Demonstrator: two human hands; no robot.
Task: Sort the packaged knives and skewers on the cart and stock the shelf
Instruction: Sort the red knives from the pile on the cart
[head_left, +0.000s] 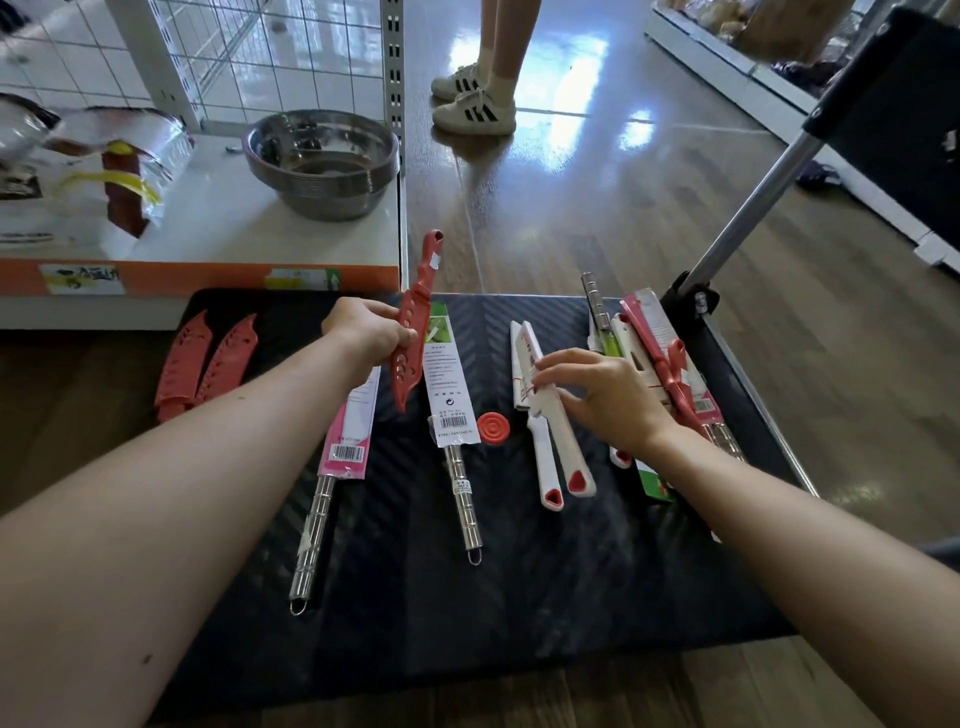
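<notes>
My left hand (371, 330) grips a red sheathed knife (415, 322) lifted over the black cart deck (519, 597), handle pointing away. My right hand (608, 397) rests on a pair of white knives with red-tipped handles (558, 441), fingers closed around the nearer one. Two steel-handled packaged knives lie on the deck: one in a pink card (345, 431), one in a green and white card (449, 395). Two red sheathed knives (208, 364) lie at the deck's left edge. A pile of mixed packaged knives (660, 353) sits at the right.
A small red round disc (493, 428) lies mid-deck. The white shelf (249, 223) ahead left holds stacked steel bowls (322, 161) and boxed goods (78, 171). The cart handle (753, 208) rises at the right. A person's legs and sneakers (475, 104) stand in the aisle.
</notes>
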